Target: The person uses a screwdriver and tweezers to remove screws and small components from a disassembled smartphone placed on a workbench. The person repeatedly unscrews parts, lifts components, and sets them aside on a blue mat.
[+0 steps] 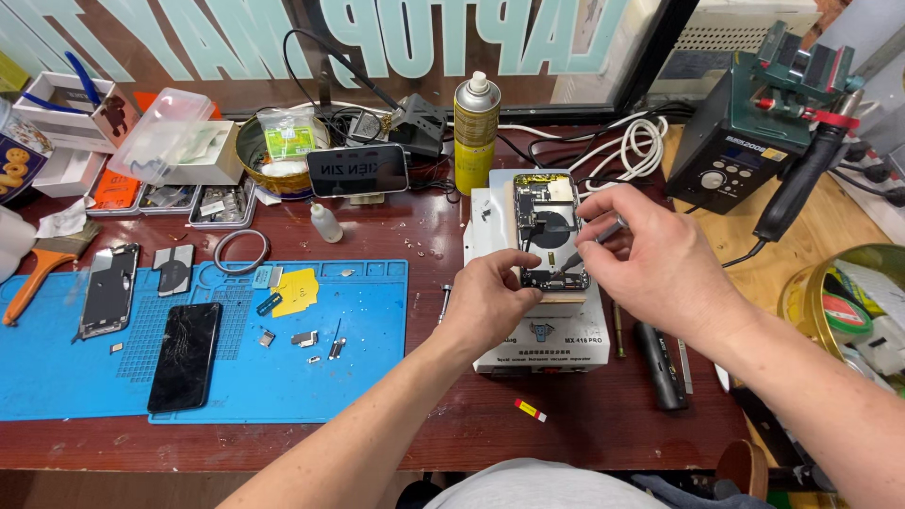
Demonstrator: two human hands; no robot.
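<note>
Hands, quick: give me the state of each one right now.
Left hand: closed, gripping the lower edge of the opened phone.
Right hand: closed, holding a thin metal tool against the phone's insides.

Under your hands the opened phone body with bare metal and black glossy parts lies on a smooth white plastic heating block. Your right hand pinches a thin shiny metal tool. The dark red wooden table looks worn and slightly glossy. On the matt blue rubber mat lies a glossy black cracked glass screen. The yellow spray can is smooth metal with a white plastic cap.
</note>
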